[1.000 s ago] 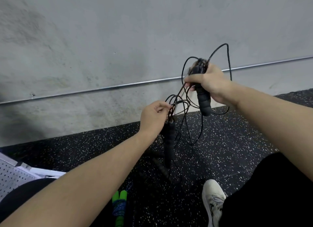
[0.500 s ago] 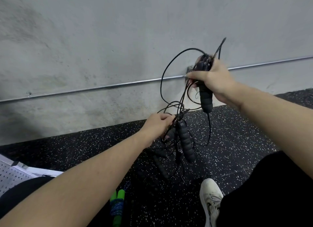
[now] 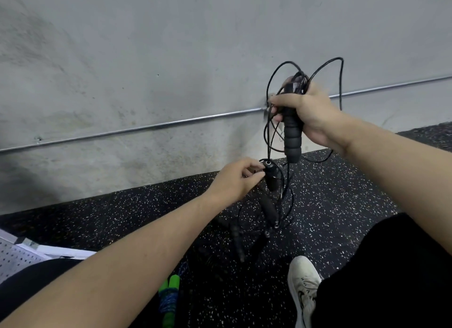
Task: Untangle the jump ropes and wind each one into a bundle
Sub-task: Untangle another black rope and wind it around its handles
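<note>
I was mid-untangling: my right hand clenched one handle high, my left hand pinched another below, cord knotted between. Next I'd thread that handle through the loops.

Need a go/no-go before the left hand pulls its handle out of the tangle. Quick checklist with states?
1. Right hand grips the upper handle: ok.
2. Left hand fingers pinch the lower handle: ok.
3. Black cords free of loops between the handles: not ok, several cross.
4. Which cord belongs to the lower handle: cannot tell.
5. Further handles hang below in the tangle: not ok, they may snag.
6. Green-handled rope lies apart on the floor: ok.
</note>
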`<state>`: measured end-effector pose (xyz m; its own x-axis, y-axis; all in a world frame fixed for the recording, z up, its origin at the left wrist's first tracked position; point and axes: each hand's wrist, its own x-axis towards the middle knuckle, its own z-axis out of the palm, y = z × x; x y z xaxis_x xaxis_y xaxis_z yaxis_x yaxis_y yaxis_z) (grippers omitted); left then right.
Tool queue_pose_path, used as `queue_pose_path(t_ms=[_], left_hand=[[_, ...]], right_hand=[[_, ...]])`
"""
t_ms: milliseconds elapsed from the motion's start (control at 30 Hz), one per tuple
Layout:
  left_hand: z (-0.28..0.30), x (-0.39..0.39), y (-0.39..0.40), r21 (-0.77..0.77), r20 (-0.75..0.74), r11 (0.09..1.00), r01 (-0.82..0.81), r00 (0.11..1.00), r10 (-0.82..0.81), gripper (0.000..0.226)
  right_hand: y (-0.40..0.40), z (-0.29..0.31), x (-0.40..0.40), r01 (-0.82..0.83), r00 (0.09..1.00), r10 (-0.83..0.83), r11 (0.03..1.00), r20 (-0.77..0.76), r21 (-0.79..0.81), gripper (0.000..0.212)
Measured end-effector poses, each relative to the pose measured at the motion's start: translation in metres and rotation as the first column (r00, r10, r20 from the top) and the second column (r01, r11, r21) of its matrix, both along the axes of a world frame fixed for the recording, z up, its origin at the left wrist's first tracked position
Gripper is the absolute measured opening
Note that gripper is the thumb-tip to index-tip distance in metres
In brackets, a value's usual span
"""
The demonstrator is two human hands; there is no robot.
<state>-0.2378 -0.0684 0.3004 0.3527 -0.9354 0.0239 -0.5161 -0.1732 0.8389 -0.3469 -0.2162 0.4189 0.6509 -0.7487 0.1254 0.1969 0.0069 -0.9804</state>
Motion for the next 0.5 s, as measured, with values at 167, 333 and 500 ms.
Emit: queue_pose_path(t_ms=[167,333,500], left_hand=[[-0.004,-0.009,-0.012,-0.047,-0.112,0.997,-0.068,0.992,0.063,0.044],[-0.003,-0.009,-0.016,-0.079,-0.265,0.99,-0.12,0.959,0.096,0.035],[-0.005,-0.002,-0.009,-0.042,-0.129,0.996,-0.085,0.989,0.079,0.023]], right_hand=[[0.011,0.006,0.006,-0.104,0.992,0.097,0.989,0.075,0.106,0.022],[0.016,0.008,0.009,-0.161,0.981,0.132,0.965,0.144,0.209,0.019],[0.016,0.0,0.014,-0.15,0.987,0.134,0.963,0.086,0.222,0.015]])
